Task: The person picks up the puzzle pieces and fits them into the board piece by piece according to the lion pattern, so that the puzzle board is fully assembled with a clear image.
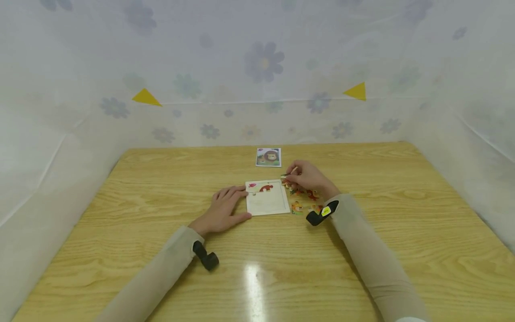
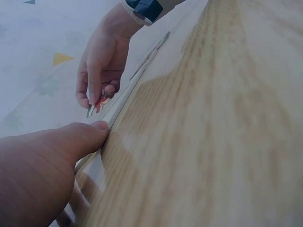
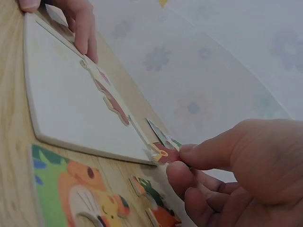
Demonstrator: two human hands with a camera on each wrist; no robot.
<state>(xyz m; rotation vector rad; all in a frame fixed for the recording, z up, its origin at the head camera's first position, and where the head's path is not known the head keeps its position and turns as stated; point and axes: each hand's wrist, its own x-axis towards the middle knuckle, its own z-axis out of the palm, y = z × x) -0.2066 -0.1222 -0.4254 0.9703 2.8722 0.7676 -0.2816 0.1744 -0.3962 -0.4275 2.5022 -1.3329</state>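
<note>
A pale square puzzle board (image 1: 267, 205) lies on the table, with joined jigsaw pieces (image 3: 112, 101) along its far edge. My left hand (image 1: 225, 209) rests at the board's left side. Its fingers are extended and its thumb (image 2: 85, 137) touches the near left corner. Above the board's far right corner, my right hand (image 1: 307, 175) pinches a jigsaw piece (image 3: 165, 155) between thumb and fingertips. The piece is dark red with some green and is partly covered by the fingers. Loose jigsaw pieces (image 3: 71, 187) lie right of the board, some beneath the right hand.
Behind the board lies a square picture card (image 1: 268, 157) showing a lion. The wood-grain table (image 1: 169, 179) ends at a white flowered cloth (image 1: 225, 80), which also hangs on both sides. Two yellow triangles (image 1: 146, 97) are on the rear cloth.
</note>
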